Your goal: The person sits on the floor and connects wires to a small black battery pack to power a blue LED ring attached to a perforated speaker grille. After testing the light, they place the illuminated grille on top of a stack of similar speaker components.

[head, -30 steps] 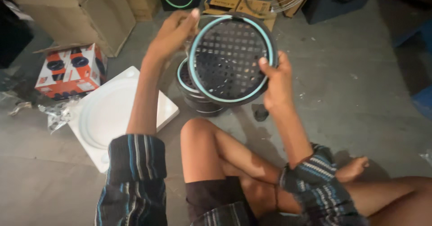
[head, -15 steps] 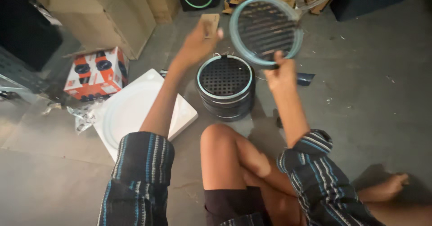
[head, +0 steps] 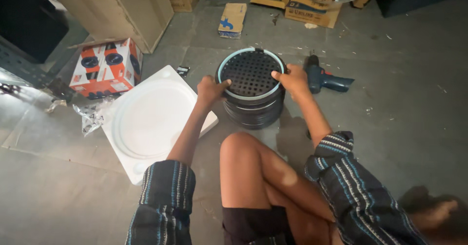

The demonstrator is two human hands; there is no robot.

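Note:
A round black perforated grille with a teal rim [head: 249, 72] lies on top of a stack of similar black discs [head: 253, 112] on the grey floor in front of my knees. My left hand [head: 210, 88] grips the grille's left edge, thumb on top of the rim. On the right edge my right hand [head: 292, 78] holds the rim with its fingers curled over. My bare knee [head: 241, 150] is just below the stack.
A blue power drill [head: 325, 80] lies right of the stack, close to my right hand. A white foam tray [head: 146, 120] sits to the left, with crumpled plastic wrap [head: 90, 116] and an orange-and-white printed box [head: 105, 67]. Cardboard boxes [head: 122, 6] line the back.
The grille was held up in the air, mostly by my right hand. It has come down onto the stack, and both hands now hold its rim.

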